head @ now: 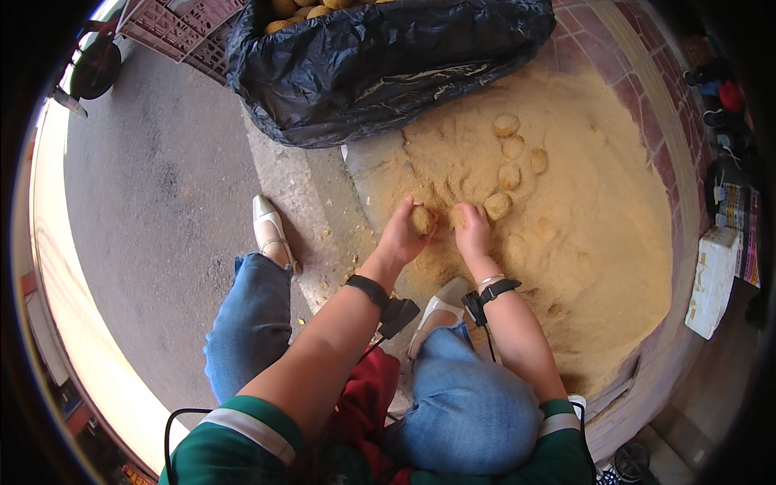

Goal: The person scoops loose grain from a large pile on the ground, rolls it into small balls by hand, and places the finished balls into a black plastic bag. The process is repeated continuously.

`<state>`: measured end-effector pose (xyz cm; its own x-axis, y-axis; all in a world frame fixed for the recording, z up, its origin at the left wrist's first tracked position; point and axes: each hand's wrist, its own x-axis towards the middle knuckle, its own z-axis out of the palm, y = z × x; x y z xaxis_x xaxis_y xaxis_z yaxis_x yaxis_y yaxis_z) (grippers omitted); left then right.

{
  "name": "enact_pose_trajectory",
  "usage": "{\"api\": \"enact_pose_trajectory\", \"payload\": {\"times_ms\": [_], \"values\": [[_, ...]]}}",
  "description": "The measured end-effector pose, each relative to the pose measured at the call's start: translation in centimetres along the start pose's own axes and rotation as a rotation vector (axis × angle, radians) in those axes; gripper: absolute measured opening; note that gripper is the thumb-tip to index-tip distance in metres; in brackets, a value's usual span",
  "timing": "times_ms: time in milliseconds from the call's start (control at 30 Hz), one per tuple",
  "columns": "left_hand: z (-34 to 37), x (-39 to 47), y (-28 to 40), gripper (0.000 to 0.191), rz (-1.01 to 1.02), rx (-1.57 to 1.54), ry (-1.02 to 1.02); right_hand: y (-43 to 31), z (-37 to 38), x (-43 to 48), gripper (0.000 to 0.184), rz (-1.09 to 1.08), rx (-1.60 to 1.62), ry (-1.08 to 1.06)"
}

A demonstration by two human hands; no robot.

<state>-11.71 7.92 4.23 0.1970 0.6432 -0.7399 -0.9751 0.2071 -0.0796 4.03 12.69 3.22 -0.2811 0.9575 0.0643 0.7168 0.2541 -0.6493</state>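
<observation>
My left hand [406, 230] is closed around a round, powder-coated ball [422, 220], which looks like a fruit or an egg. Just to its right, my right hand [471, 230] grips another coated piece [458, 218], partly hidden by the fingers. Both hands are low over a broad spread of tan powder or fine sawdust [594, 230]. Beside the right hand lies a coated ball [498, 206], and several more, such as one [506, 125] farther up, rest on the powder.
A container lined with black plastic [376, 73] stands at the top, with several similar balls [279, 25] inside. A pink plastic crate [176, 30] is at its left. Grey pavement [163, 212] lies left, and a white foam box [712, 282] stands at the far right. My shoes are near the powder.
</observation>
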Motion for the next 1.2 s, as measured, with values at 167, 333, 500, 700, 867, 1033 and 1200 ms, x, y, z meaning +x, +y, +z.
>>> {"api": "enact_pose_trajectory", "payload": {"times_ms": [167, 333, 500, 700, 867, 1033, 1200], "values": [[1.9, 0.0, -0.9, 0.027, -0.032, 0.260, 0.075, -3.0, -0.8, 0.6, 0.013, 0.510, 0.929, -0.179], [3.7, -0.4, -3.0, 0.059, -0.089, 0.234, -0.072, -5.5, -1.9, 0.9, 0.039, 0.296, 0.601, -0.027], [3.7, -0.8, -2.2, 0.066, -0.142, 0.110, 0.032, -7.5, -1.6, -0.3, 0.040, -0.135, 0.411, -0.142], [4.9, -1.8, -4.3, 0.056, 0.170, 0.812, -0.041, -5.5, -3.2, 1.9, 0.050, 0.352, 0.600, -0.150], [4.7, -1.7, -2.6, 0.058, -0.101, 0.417, -0.268, -4.6, -5.9, 1.4, 0.057, 0.438, 0.932, -0.181], [4.5, -1.2, -3.0, 0.066, -0.225, 0.271, -0.288, -5.6, -6.6, 0.1, 0.052, 0.380, 0.911, -0.194], [5.1, -2.0, -3.8, 0.077, -0.254, 0.287, -0.112, -6.4, -5.4, -0.8, 0.047, 0.322, 0.480, -0.251]]}}
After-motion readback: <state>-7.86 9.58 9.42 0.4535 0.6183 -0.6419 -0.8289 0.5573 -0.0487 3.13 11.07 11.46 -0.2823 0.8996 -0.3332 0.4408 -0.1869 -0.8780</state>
